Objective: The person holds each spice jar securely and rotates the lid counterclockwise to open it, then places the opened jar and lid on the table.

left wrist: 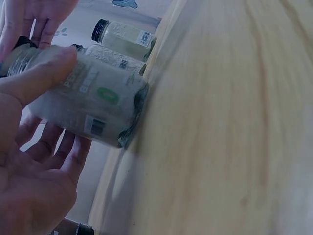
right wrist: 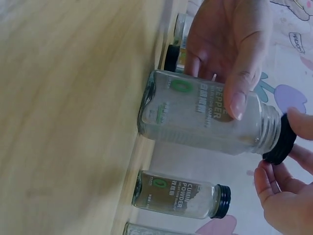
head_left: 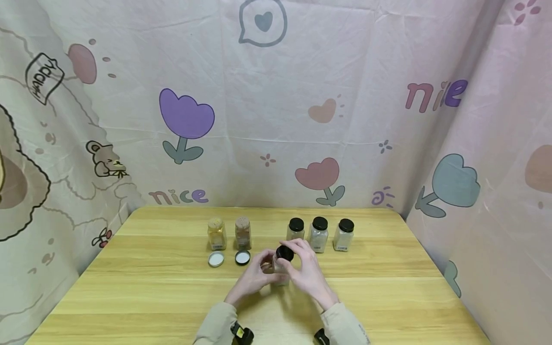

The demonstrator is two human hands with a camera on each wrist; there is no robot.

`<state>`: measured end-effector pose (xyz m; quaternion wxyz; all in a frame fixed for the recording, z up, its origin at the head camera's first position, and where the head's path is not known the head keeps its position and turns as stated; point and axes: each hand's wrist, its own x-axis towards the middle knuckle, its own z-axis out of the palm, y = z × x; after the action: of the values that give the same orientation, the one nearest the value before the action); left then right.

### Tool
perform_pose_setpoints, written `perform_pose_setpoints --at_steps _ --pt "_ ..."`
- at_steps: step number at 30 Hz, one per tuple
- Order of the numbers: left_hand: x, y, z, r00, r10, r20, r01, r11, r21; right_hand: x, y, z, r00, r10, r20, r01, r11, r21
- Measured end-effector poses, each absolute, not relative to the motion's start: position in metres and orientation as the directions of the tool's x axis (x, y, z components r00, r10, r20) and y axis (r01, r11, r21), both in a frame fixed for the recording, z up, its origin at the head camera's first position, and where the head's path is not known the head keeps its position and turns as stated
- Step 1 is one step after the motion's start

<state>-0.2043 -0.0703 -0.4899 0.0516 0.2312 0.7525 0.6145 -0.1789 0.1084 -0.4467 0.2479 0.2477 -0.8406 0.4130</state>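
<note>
Jar (right wrist: 190, 117) is being held in front of the other jars (head_left: 318, 238); the left hand (head_left: 256, 276) is gripping it, the right hand (head_left: 308, 270) pinching the lid (right wrist: 280, 142), which is tilting beside bare threads (right wrist: 265, 129). Keeping the jar steady and the lid level would probably be serving best.

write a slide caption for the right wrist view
Left hand grips the pepper jar, right hand holds its black cap at the neck; a capped cumin jar stands nearby.
</note>
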Motion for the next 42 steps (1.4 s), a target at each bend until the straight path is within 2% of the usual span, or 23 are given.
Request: perform_pose_setpoints --at_steps 10,15,20,23,31,42 --pt "-0.210 -0.068 -0.487 -0.940 0.255 0.227 0.268 0.140 0.953 -0.180 0.110 -0.446 -0.774 -0.247 0.583 -0.625 0.441 -0.643" --pt "-0.218 -0.068 -0.485 -0.946 0.198 0.255 0.295 0.208 0.933 -0.184 0.112 -0.450 -0.783 -0.241 0.574 -0.622 0.334 -0.708" --pt "-0.226 -0.070 -0.484 -0.950 0.134 0.280 0.309 0.294 0.905 -0.189 0.115 -0.451 -0.824 -0.239 0.514 -0.559 0.193 -0.807" --pt "-0.231 -0.071 -0.484 -0.950 0.114 0.292 0.313 0.317 0.895 -0.192 0.118 -0.451 -0.854 -0.225 0.470 -0.508 0.160 -0.846" --pt "-0.238 -0.070 -0.482 -0.939 0.123 0.321 0.344 0.320 0.883 -0.197 0.124 -0.451 -0.926 -0.254 0.281 -0.328 0.170 -0.929" --pt "-0.246 -0.067 -0.478 -0.943 0.099 0.317 0.331 0.357 0.874 -0.202 0.123 -0.458 -0.919 -0.335 0.207 -0.296 0.241 -0.924"
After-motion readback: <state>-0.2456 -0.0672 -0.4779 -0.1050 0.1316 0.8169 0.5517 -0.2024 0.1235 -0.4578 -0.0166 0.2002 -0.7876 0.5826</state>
